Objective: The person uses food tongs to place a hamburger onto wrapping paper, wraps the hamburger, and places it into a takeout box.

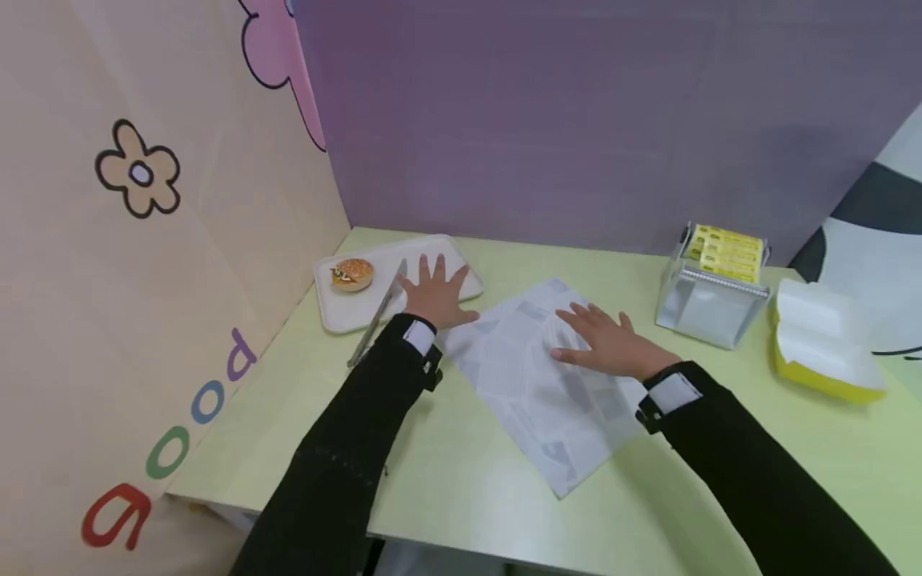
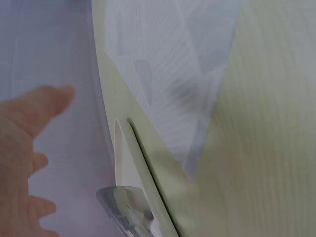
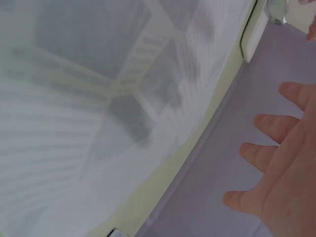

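In the head view, my left hand [image 1: 435,300], fingers spread, is over the right part of a white tray [image 1: 334,308]. Metal tongs [image 1: 378,316] lie slanted across the tray's front edge, close beside that hand. A burger in a sesame bun [image 1: 352,274] sits on the tray's left side. My right hand [image 1: 612,344] hovers with spread fingers above a printed sheet of wrapping paper [image 1: 519,376], which lies flat on the table. Both hands hold nothing. The right wrist view shows the right hand's fingers [image 3: 266,157] apart from the paper.
A metal holder [image 1: 709,308] with yellow packets [image 1: 727,252] stands at the back right. Beside it is an opened box [image 1: 824,340], white inside and yellow outside. A purple wall [image 1: 576,120] rises behind the table [image 1: 461,488], and a decorated wall [image 1: 202,280] borders its left side.
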Action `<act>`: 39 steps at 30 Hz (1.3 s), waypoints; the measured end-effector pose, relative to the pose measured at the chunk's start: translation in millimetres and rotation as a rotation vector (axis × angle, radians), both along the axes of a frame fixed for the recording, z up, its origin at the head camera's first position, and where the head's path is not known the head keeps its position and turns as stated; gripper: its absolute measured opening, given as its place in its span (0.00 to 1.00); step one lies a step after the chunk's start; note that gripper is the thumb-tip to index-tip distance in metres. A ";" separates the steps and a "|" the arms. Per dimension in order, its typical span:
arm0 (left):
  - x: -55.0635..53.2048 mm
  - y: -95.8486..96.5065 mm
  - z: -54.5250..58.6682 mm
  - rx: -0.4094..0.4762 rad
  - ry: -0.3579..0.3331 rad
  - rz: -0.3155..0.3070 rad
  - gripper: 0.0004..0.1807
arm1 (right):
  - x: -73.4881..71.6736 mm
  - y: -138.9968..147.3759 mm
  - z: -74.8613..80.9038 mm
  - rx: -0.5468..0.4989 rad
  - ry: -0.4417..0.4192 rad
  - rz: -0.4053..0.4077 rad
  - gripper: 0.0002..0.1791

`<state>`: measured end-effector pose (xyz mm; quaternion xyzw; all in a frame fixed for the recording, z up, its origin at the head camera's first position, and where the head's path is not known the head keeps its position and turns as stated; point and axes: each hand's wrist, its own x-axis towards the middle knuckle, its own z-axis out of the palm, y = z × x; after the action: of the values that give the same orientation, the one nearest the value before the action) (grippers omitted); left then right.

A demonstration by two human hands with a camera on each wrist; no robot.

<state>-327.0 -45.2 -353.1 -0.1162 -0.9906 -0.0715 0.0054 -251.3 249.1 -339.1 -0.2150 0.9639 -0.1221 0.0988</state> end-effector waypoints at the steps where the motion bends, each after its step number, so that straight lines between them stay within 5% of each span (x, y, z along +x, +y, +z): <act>1: 1.1 -2.9 -1.1 0.005 0.008 0.014 0.49 | 3.2 2.5 -2.4 -0.019 0.003 0.001 0.47; 9: 1.5 -33.2 -13.4 0.062 0.068 0.173 0.43 | 23.4 21.4 -17.7 -0.092 0.047 0.009 0.44; 18: 2.8 -37.7 -29.3 0.158 0.058 0.388 0.54 | 35.6 28.9 -23.2 -0.125 0.069 0.021 0.42; 23: -2.4 -42.0 -49.0 0.177 0.076 0.510 0.57 | 36.1 29.9 -21.8 -0.155 0.077 0.040 0.40; 30: -6.3 -51.9 -72.6 0.159 0.116 0.560 0.52 | 35.4 31.9 -26.1 -0.222 0.024 0.042 0.40; 39: -2.0 -52.0 -65.0 0.173 0.135 0.629 0.42 | 34.4 29.6 -26.8 -0.256 0.013 0.030 0.41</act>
<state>-329.0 -97.1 -418.1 0.1919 -0.9656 -0.1422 0.1026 -216.9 278.8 -365.8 -0.2408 0.9378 -0.2413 0.0660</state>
